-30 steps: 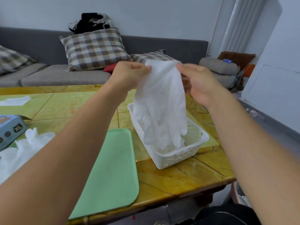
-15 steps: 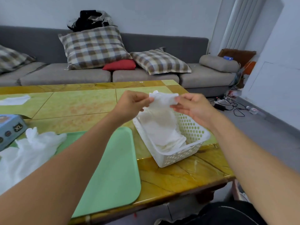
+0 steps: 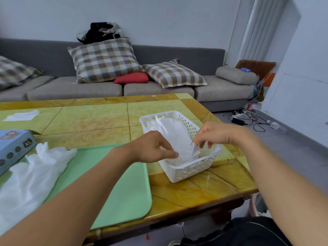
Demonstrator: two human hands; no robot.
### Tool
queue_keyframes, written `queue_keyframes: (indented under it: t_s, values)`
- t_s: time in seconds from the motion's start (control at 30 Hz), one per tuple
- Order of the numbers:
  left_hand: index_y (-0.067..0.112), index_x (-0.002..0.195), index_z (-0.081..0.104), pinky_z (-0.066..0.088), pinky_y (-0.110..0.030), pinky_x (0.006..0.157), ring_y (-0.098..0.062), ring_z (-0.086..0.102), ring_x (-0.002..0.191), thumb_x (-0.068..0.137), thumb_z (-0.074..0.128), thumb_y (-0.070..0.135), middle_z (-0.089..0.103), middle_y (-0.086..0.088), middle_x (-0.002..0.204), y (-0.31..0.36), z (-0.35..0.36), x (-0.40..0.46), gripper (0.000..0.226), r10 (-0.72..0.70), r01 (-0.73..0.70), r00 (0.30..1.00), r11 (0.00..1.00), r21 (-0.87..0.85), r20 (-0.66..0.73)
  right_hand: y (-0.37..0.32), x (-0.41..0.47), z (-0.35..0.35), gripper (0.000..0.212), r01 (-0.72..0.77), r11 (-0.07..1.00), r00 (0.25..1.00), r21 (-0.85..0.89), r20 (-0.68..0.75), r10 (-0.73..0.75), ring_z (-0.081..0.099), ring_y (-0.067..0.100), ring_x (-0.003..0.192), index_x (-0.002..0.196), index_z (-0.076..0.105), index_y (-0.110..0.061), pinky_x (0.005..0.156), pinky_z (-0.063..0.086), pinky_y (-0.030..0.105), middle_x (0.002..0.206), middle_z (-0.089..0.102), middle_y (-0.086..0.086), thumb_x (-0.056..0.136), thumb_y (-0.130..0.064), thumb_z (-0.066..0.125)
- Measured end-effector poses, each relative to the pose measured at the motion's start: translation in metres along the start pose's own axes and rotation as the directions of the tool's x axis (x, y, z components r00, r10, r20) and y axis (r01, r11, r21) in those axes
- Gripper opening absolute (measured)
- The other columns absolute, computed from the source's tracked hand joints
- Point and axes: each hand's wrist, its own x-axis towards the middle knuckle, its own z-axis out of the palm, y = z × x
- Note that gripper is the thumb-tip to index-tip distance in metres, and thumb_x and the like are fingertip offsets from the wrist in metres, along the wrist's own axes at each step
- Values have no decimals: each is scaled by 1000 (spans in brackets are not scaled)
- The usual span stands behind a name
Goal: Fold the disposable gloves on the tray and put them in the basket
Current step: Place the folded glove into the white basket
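Gloves (image 3: 174, 139), white and thin, lie folded inside the white perforated basket (image 3: 188, 172), and both hands are on them. Left hand (image 3: 153, 148) reaches in over the basket's near-left wall, fingers curled down, with its fingertips pinching the near edge of the folded bundle. Right hand (image 3: 215, 134) comes in from the other side, fingers bent, pinching the bundle's corner just beside the basket's right wall. Between the two grips the material sags into the basket; beyond them the rest of the bundle stretches toward the basket's far end.

Left of the left hand, under its forearm, lies the green tray (image 3: 124, 189), close beside the basket. On the tray's far-left part, well apart from both hands, sits a loose heap of unfolded gloves (image 3: 33, 173). Just beyond that heap a blue box (image 3: 12, 148) marked XL rests on the yellow table (image 3: 92, 119). Behind the table stands a grey sofa (image 3: 74, 89) with checked cushions.
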Motion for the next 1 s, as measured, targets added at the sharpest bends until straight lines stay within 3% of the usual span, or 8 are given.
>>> queue_keyframes:
  t_s: [0.1,0.23,0.4,0.53,0.63,0.77,0.9,1.0]
  values:
    - [33,82,80,51,-49,87,-21,64,83,82,49,59,75,10,84,3,-1,2,41,-8,5,998,999,49,61,-11,3,-6,37,-4,992,988,-126,-151,-15,66,11,69,70,81,-18,69,52,27,82,78,-4,93,-43,68]
    - [24,98,76,27,-39,107,-11,39,113,96,53,45,59,33,86,4,5,6,31,50,-41,998,959,279,-25,-21,25,7,21,103,988,933,-118,-334,-137,61,12,61,68,77,-18,60,47,30,75,75,3,73,-35,90]
    - [26,76,74,26,-37,83,-16,52,96,88,31,50,66,7,90,1,5,9,51,78,-22,986,935,354,-145,-35,55,40,50,189,961,971,-203,-104,-213,58,6,104,104,61,-43,82,50,29,113,61,-19,63,-35,89]
    - [20,94,66,38,-36,79,-24,60,89,99,38,41,66,1,92,-10,4,11,35,-42,151,972,867,475,-231,-32,68,57,61,135,975,991,-176,3,-136,59,15,116,130,51,-43,96,53,41,128,59,-12,72,-37,68]
    - [18,108,63,46,-38,81,-26,62,93,99,40,36,67,0,103,-15,7,11,31,-89,190,966,883,429,-244,-33,68,64,81,102,987,995,-127,-8,-104,17,16,154,158,21,-42,122,24,47,166,23,-8,86,-41,58]
    - [18,101,63,41,-39,81,-24,56,98,98,35,32,54,1,95,-21,8,14,31,-95,193,971,856,480,-220,-40,68,74,61,130,976,991,-175,0,-132,-10,10,155,160,3,-41,126,-1,46,169,-2,-16,105,-51,28]
    - [19,108,69,41,-44,95,-23,51,106,90,22,39,56,0,103,-36,6,10,54,-65,118,987,910,397,-144,-42,73,80,62,73,983,996,-168,62,-64,-4,16,157,161,13,-37,125,3,52,170,6,-10,103,-57,24]
    - [19,121,69,40,-39,102,-22,52,116,94,33,41,61,-2,119,-41,-7,-2,50,27,16,982,974,228,-187,-53,71,69,75,56,976,995,-210,91,-37,14,20,156,159,19,-40,123,19,54,168,20,-8,91,-63,39]
